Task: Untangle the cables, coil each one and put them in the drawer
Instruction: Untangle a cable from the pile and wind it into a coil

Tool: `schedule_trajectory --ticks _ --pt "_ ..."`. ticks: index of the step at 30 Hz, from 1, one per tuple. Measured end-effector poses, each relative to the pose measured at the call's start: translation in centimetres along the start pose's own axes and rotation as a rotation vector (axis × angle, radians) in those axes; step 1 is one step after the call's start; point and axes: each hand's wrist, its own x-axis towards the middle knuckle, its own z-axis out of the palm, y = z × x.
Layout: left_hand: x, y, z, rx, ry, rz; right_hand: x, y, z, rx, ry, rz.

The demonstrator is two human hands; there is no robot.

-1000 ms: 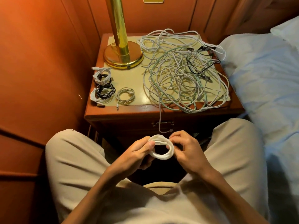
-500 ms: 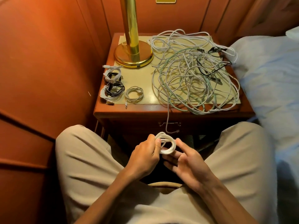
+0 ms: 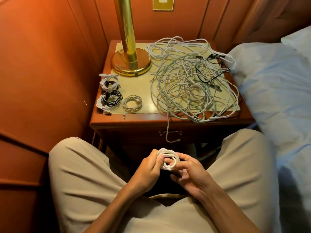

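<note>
So the white coiled cable (image 3: 168, 159) sits low between the knees, left hand (image 3: 148, 170) pinching its left side with thumb on top, right hand (image 3: 190, 172) curled around the right side. No readable writing anywhere. Up on the desk (image 3: 144, 117): a big tangle of cables (image 3: 190, 83), three finished coils (image 3: 111, 95) by the left edge, a brass lamp base (image 3: 131, 64). Drawer (image 3: 170, 132) closed, one cable end dangling over it. Orange wood-panelled walls, bed (image 3: 277, 98) on the right.

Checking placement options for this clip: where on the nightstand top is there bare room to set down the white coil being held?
One bare patch: between the lamp base, the small grey coil and the tangled cables. A narrow strip runs along the front edge. The left edge holds finished coils; the right half is crowded.
</note>
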Motion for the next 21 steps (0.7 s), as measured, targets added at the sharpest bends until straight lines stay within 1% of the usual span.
schedule_trajectory --ticks 2,4,6,9,10,11,14,16,18,20,21 --pt "-0.1 -0.1 0.0 0.003 0.039 0.024 0.0 0.3 0.0 -0.079 0.104 -0.020" --pt "-0.4 -0.2 0.4 0.033 0.078 0.065 -0.3 0.6 0.2 -0.087 0.162 -0.050" --pt "-0.4 -0.2 0.9 0.060 0.139 0.106 -0.8 1.0 0.6 -0.013 0.201 -0.088" --pt "-0.2 -0.4 0.6 0.026 0.277 0.114 -1.4 1.1 0.7 0.195 0.241 -0.111" --pt "-0.1 -0.4 0.4 0.018 0.303 0.115 -1.5 1.1 0.7 0.223 0.226 -0.105" --pt "0.0 -0.5 0.2 0.023 0.311 0.124 -1.6 1.0 0.8 0.201 0.196 -0.091" --pt "0.0 -0.5 0.2 0.029 0.265 0.152 -1.7 1.1 1.1 -0.023 0.091 -0.093" --pt "0.0 -0.5 0.3 0.026 0.248 0.155 -1.5 1.2 1.3 -0.066 0.082 -0.122" --pt "0.0 -0.6 0.2 0.024 0.230 0.155 -1.5 0.8 1.3 0.047 0.051 -0.098" --pt "0.0 -0.7 0.0 0.010 0.183 0.139 -1.4 0.3 0.9 0.238 -0.034 -0.005" --pt "0.1 -0.7 -0.2 -0.010 0.151 0.125 -1.4 0.0 0.7 0.270 -0.073 0.026"
